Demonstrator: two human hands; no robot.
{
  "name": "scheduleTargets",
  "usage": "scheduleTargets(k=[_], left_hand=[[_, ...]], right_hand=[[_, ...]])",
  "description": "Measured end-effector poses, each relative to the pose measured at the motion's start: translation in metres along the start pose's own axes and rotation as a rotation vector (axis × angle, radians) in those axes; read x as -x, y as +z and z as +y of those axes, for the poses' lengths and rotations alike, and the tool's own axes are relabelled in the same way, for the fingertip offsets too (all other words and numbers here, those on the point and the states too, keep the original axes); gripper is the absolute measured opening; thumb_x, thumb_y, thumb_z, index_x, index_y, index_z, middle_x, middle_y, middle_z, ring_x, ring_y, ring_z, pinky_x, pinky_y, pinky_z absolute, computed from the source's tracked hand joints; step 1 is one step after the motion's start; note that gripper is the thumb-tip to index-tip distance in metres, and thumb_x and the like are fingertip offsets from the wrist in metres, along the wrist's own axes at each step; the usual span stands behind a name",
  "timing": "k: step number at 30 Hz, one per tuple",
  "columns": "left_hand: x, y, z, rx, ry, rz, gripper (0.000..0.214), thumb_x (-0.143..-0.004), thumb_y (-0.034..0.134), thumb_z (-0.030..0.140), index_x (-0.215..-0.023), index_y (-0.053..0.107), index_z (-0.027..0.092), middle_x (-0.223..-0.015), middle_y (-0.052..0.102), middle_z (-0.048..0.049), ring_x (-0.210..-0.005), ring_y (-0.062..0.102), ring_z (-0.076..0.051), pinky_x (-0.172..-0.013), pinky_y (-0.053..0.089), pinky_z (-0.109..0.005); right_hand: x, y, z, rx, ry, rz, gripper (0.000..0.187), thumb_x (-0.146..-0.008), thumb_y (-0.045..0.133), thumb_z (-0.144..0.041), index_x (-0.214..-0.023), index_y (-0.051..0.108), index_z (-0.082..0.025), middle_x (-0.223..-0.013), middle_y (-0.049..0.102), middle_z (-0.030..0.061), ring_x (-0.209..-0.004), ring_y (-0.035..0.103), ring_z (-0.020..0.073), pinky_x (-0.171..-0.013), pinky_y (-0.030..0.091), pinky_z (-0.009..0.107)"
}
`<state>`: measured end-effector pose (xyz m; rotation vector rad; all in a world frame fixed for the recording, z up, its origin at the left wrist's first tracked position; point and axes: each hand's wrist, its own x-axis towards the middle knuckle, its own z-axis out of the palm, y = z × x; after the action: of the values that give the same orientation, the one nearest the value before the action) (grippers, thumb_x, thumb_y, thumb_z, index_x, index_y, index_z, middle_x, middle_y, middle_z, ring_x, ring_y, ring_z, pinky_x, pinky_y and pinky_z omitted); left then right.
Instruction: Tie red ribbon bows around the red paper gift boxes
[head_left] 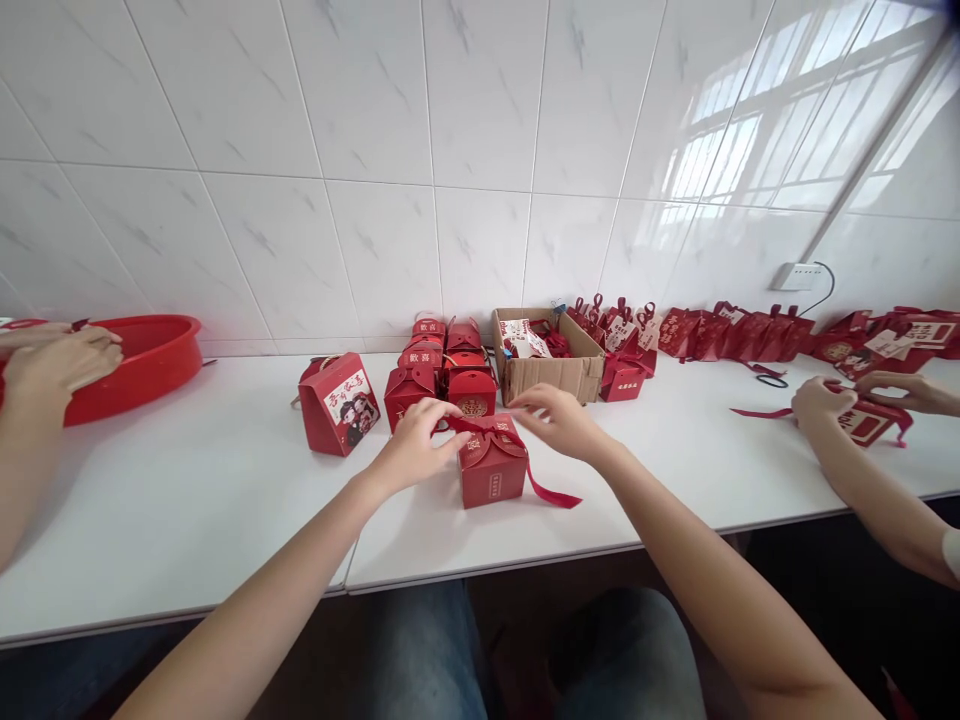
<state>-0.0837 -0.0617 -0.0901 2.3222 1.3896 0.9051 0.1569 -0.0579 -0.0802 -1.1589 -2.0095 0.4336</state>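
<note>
A small red gift box [493, 475] with scalloped top flaps and pale lettering stands on the white table in front of me. A dark red ribbon [553, 494] lies across its top, one tail trailing down to the right onto the table. At the box's upper left, my left hand [420, 442] is closed, pinching the ribbon between thumb and fingers. My right hand [561, 424] hovers at the upper right of the box, fingers stretched out and slightly apart; I see nothing held in it.
Behind stand rows of red boxes [410, 388] and a cardboard carton [551, 380] holding ribbons and cards. A bigger red box [339, 405] sits left. A red basin [161, 355] is beside a co-worker's hands [64, 355]. Another co-worker's hands [821, 400] hold a ribboned box at right.
</note>
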Motion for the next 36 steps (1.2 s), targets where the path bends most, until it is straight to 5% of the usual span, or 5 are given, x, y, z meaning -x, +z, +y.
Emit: scheduleTargets(k=[3,8,16,29,36], left_hand=[[-0.004,0.014,0.005,0.062,0.028,-0.055,0.033,-0.082,0.055,0.048,-0.104,0.06,0.024,-0.11,0.056,-0.0074,-0.108,0.053,-0.026,-0.091,0.043,-0.037],[-0.009,0.023,0.005,-0.035,0.019,-0.016,0.03,-0.081,0.055,0.048,-0.095,0.059,0.021,-0.102,0.057,-0.0092,-0.106,0.051,-0.029,-0.089,0.043,-0.04],[-0.008,0.018,0.016,0.044,-0.042,-0.173,0.037,-0.076,0.059,0.053,-0.097,0.054,0.023,-0.1,0.061,-0.0044,-0.087,0.057,-0.023,-0.069,0.044,-0.031],[-0.005,0.027,0.018,0.142,-0.045,-0.112,0.025,-0.074,0.063,0.042,-0.082,0.051,0.021,-0.089,0.062,-0.0005,-0.077,0.055,-0.018,-0.066,0.042,-0.028],[-0.009,0.026,0.01,0.185,-0.037,-0.118,0.03,-0.073,0.064,0.046,-0.085,0.053,0.021,-0.09,0.061,-0.0011,-0.081,0.055,-0.019,-0.069,0.043,-0.029]], right_hand=[[0.0,0.013,-0.011,0.026,-0.067,-0.146,0.019,-0.083,0.059,-0.03,-0.095,0.074,-0.026,-0.088,0.067,0.0064,-0.084,0.059,0.022,-0.073,0.044,0.033],[-0.004,0.023,-0.012,0.121,-0.034,-0.144,0.015,-0.08,0.058,-0.019,-0.081,0.072,-0.022,-0.077,0.067,0.0052,-0.074,0.057,0.0199,-0.064,0.039,0.029],[-0.005,0.027,-0.006,0.193,-0.015,-0.183,0.018,-0.084,0.047,-0.009,-0.07,0.056,-0.016,-0.074,0.057,0.0046,-0.065,0.048,0.0133,-0.06,0.034,0.025],[-0.003,0.022,-0.006,0.141,-0.1,-0.295,0.017,-0.088,0.045,-0.01,-0.074,0.051,-0.017,-0.076,0.053,0.002,-0.068,0.047,0.0122,-0.063,0.035,0.024],[-0.004,0.021,-0.004,0.144,-0.004,-0.242,0.014,-0.09,0.044,-0.022,-0.078,0.049,-0.018,-0.084,0.056,0.0054,-0.078,0.051,0.0161,-0.068,0.038,0.028]])
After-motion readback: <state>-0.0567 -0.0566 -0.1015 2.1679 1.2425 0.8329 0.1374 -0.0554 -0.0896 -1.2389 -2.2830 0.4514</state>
